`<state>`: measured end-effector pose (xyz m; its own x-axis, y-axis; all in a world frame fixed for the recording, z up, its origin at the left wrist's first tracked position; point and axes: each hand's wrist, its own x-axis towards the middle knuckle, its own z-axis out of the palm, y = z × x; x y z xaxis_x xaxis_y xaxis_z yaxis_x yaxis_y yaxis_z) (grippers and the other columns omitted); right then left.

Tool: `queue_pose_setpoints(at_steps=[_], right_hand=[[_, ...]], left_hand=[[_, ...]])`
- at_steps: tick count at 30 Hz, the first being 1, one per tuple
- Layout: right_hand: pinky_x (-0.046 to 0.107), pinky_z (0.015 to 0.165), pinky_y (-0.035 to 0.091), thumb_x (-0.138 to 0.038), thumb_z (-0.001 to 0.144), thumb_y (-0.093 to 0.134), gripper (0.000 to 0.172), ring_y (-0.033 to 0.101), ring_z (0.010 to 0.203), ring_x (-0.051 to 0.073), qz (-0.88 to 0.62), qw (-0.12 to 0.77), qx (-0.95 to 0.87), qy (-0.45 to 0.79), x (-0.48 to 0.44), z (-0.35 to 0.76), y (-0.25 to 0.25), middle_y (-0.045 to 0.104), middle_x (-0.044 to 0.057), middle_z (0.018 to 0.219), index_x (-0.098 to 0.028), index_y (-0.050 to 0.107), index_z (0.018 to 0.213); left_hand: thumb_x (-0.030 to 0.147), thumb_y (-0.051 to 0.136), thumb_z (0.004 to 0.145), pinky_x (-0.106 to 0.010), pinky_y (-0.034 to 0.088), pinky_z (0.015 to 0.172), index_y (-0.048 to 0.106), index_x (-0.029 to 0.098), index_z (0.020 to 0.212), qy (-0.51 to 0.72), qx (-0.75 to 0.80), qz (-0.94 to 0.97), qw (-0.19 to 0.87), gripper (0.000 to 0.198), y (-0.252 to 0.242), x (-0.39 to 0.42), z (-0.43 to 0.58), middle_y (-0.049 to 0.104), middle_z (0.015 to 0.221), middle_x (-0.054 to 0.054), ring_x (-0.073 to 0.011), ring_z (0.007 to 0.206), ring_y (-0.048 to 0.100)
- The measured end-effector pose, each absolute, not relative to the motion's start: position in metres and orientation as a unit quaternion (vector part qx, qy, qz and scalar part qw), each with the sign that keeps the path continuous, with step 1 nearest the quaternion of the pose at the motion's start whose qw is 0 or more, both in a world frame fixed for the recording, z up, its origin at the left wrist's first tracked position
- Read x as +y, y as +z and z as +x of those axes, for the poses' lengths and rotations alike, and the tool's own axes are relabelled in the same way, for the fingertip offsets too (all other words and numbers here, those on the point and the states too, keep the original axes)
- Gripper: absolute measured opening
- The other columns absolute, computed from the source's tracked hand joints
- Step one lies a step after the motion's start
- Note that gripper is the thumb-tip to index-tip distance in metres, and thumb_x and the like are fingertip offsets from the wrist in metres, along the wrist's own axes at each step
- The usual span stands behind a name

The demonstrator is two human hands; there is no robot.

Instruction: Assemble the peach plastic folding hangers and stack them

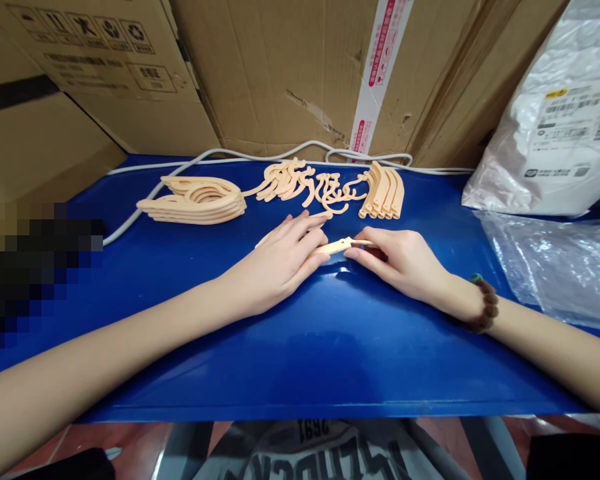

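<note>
My left hand (280,260) lies on the blue tabletop (300,347) with its fingers stretched over a peach plastic piece (336,247), pressing it down. My right hand (400,260) pinches the other end of the same piece between thumb and fingers. A beaded bracelet (485,305) sits on my right wrist. Just behind the hands lie more peach plastic parts: a stack of curved hanger arms (200,199) at the left, a loose heap of hooks (305,183) in the middle, and a row of curved pieces (384,192) at the right.
Cardboard boxes (280,73) wall off the back of the table. A white cable (180,167) runs along its far edge. A white plastic parcel bag (555,120) and clear plastic film (555,267) lie at the right. A blurred patch covers the left edge.
</note>
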<state>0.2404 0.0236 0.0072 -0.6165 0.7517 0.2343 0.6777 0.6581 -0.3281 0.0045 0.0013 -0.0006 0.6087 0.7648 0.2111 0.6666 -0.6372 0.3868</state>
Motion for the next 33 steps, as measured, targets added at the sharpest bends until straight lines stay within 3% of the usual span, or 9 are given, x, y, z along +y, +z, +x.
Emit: queue_pose_setpoints(at_steps=[18, 28, 33], right_hand=[[0.024, 0.058, 0.036, -0.05, 0.099, 0.039, 0.04, 0.062, 0.066, 0.014, -0.384, 0.15, -0.909, 0.059, 0.0238, 0.2412, 0.0063, 0.071, 0.004, 0.085, -0.017, 0.061, 0.096], [0.025, 0.055, 0.034, -0.05, 0.102, 0.028, 0.048, 0.065, 0.071, 0.017, -0.366, 0.101, -0.925, 0.002, 0.0198, 0.2375, 0.0078, 0.07, 0.006, 0.092, -0.016, 0.062, 0.101], [0.025, 0.057, 0.036, -0.049, 0.102, 0.03, 0.046, 0.065, 0.072, 0.016, -0.379, 0.129, -0.916, -0.008, 0.0182, 0.2383, 0.0058, 0.07, 0.005, 0.093, -0.016, 0.062, 0.102]], left_hand=[[0.038, 0.027, 0.104, -0.053, 0.017, 0.121, 0.057, 0.018, 0.115, 0.154, 0.395, 0.9, 0.102, 0.038, -0.0042, 0.0035, 0.0025, 0.035, 0.154, -0.01, -0.0268, 0.143, 0.031], [0.039, 0.026, 0.104, -0.056, 0.019, 0.119, 0.058, 0.018, 0.115, 0.149, 0.388, 0.905, 0.093, 0.04, -0.0066, 0.0021, 0.0042, 0.035, 0.155, -0.01, -0.0293, 0.144, 0.03], [0.039, 0.024, 0.104, -0.056, 0.021, 0.119, 0.057, 0.018, 0.116, 0.161, 0.386, 0.904, 0.091, 0.04, -0.0061, 0.0027, 0.0053, 0.037, 0.154, -0.01, -0.0279, 0.143, 0.032]])
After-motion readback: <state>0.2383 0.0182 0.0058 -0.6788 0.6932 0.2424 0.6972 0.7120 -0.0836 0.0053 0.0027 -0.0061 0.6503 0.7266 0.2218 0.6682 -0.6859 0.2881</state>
